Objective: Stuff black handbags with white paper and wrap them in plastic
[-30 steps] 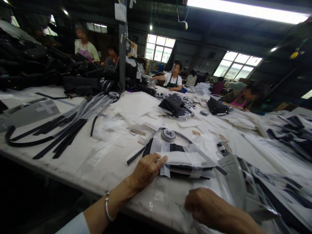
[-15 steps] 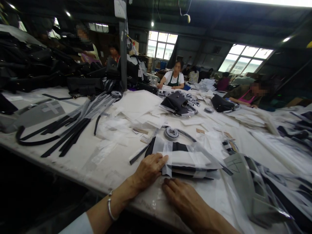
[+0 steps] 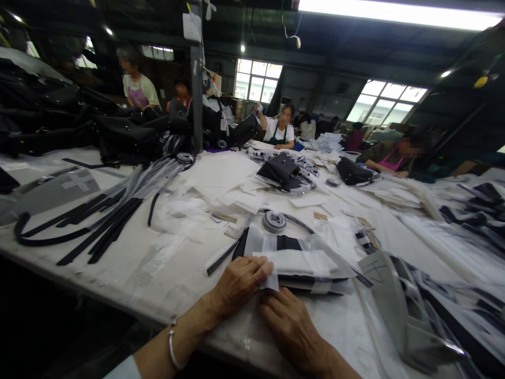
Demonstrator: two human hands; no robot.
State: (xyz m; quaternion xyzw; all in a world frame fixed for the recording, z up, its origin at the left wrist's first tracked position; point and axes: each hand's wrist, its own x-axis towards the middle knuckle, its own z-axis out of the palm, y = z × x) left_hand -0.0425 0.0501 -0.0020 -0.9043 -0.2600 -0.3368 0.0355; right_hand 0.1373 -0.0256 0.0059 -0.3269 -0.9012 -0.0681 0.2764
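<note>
A flat black bag point(image 3: 290, 242) lies on the white table point(image 3: 189, 279), partly covered by translucent sheeting and a folded white sheet point(image 3: 302, 262). My left hand point(image 3: 246, 276) rests on its near left corner, fingers close together and pressed down beside a strip of clear tape point(image 3: 269, 280). Just below, my right hand point(image 3: 290, 321) has its fingers curled at the bag's near edge by the tape's lower end; what they pinch is hidden. A coiled grey strap point(image 3: 274, 221) sits behind the bag.
Black straps point(image 3: 114, 226) and piled black bags point(image 3: 126, 137) lie at the left. A grey template point(image 3: 389, 300) stands at the right. Another black bag point(image 3: 279, 171) lies farther back. Across the table, a person in a dark apron point(image 3: 279, 131) has one arm raised.
My right hand has moved up to the tape's lower end, its fingers more curled. My left hand stays on the bag's corner. The person across has raised an arm. The view has shifted slightly.
</note>
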